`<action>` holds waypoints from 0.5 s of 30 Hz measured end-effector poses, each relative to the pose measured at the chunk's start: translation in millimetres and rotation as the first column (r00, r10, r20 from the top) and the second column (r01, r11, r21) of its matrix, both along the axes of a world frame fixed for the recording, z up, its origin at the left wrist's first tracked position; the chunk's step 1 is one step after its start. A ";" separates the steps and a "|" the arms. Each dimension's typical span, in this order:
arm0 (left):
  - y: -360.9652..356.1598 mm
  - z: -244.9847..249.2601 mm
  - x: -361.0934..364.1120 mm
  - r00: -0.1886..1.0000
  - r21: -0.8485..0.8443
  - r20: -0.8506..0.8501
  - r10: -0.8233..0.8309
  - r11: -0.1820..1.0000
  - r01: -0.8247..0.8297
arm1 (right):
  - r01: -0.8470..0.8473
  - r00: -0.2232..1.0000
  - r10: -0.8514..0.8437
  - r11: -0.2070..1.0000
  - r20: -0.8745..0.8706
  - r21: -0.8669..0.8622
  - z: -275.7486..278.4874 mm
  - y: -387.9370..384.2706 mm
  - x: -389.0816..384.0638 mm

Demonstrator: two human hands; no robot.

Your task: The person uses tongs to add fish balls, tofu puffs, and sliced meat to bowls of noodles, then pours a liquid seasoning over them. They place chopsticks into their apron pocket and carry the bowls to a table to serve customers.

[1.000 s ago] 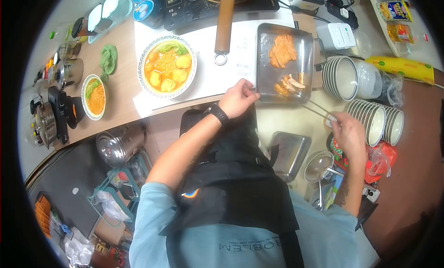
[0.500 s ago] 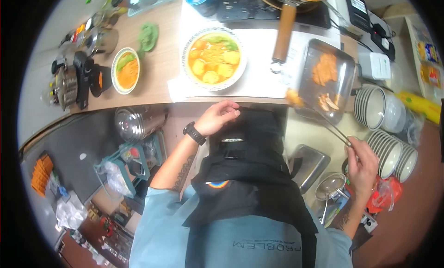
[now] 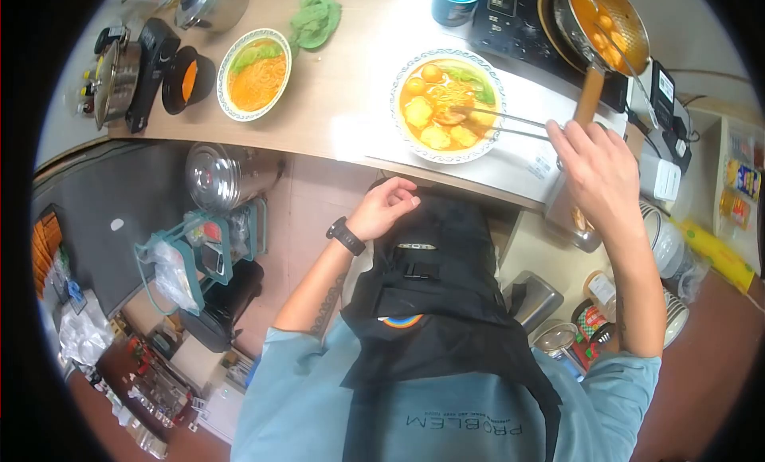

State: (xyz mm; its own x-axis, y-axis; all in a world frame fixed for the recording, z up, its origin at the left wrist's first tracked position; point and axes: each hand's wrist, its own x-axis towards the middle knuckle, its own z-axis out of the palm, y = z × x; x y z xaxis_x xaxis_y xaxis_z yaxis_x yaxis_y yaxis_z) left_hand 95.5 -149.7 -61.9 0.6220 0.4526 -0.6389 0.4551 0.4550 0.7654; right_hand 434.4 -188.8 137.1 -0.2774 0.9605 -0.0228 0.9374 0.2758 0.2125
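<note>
- Held at the tips of the thin metal chopsticks [image 3: 518, 125], or just touching them: apparently a browned piece of food [image 3: 453, 118], low over the middle of the large bowl [image 3: 396, 105]; too small to tell whether pinched or already resting.
- Set around it inside the bowl, in orange broth: noodles [image 3: 455, 98], leafy greens [image 3: 480, 86], yellow chunks [image 3: 418, 112] and pale round balls [image 3: 431, 73].
- Gripping the chopsticks near their upper ends with the right hand [image 3: 596, 163], fingers closed; tips slightly parted, reaching over the bowl's right rim.
- Judged from this pose, now at the topping stage, placing or adjusting on the noodles; calling for a low, gentle release and a lift clear of the broth.
- Hanging by the counter edge, just in front of the apron [image 3: 430, 302], with the left hand [image 3: 386, 211]: fingers loosely bent, seemingly holding nothing.
- Lying near the right forearm and partly hidden by it: a metal tray [image 3: 575, 234].
- Beyond, up and to the right on the cooktop [image 3: 500, 30]: a pan [image 3: 635, 33] with orange food, wooden handle toward the right hand.
- Farther left on the counter [image 3: 351, 71]: a smaller bowl [image 3: 225, 79] of noodles and greens, beside a green cloth [image 3: 316, 22].
</note>
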 end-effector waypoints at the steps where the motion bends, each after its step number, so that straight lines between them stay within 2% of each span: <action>1: 0.4 -2.9 -5.9 1.000 0.009 -0.013 0.007 1.000 -0.006 | 0.022 1.000 -0.021 1.000 0.013 -0.022 4.1 -1.8 -2.5; 3: 3.6 -9.2 -16.8 1.000 -0.005 -0.012 0.028 1.000 -0.028 | 0.040 0.999 -0.041 0.998 -0.016 -0.057 14.7 -2.7 -2.8; 5: 6.7 -12.4 -22.8 0.999 -0.016 -0.012 0.036 0.999 -0.037 | 0.172 0.984 -0.177 0.975 -0.020 -0.142 24.5 -1.0 -2.8; 6: 9.3 -13.0 -24.0 0.999 0.001 -0.027 0.042 0.999 -0.042 | 0.222 0.967 -0.240 0.959 -0.087 -0.173 26.6 3.0 -4.2; 10: 19.8 -10.4 -23.0 0.997 0.058 -0.076 -0.004 0.998 0.008 | 0.238 0.957 -0.265 0.951 -0.120 -0.199 14.4 11.4 -3.9; 12: 24.8 -3.8 -19.9 0.995 0.059 -0.096 -0.025 0.998 0.031 | 0.236 0.953 -0.277 0.932 -0.121 -0.274 11.6 10.2 -4.1; 15: 26.2 -5.0 -19.8 0.992 0.064 -0.119 -0.049 0.996 0.057 | 0.255 0.944 -0.294 0.937 -0.148 -0.238 6.5 1.5 -2.9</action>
State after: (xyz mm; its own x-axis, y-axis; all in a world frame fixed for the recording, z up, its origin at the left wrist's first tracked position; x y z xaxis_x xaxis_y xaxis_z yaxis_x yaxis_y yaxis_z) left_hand 75.8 -123.5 -66.9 0.5686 0.4654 -0.6783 0.5657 0.3774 0.7332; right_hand 431.5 -187.3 143.5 -0.0218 0.9777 -0.2091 0.9998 0.0223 0.0000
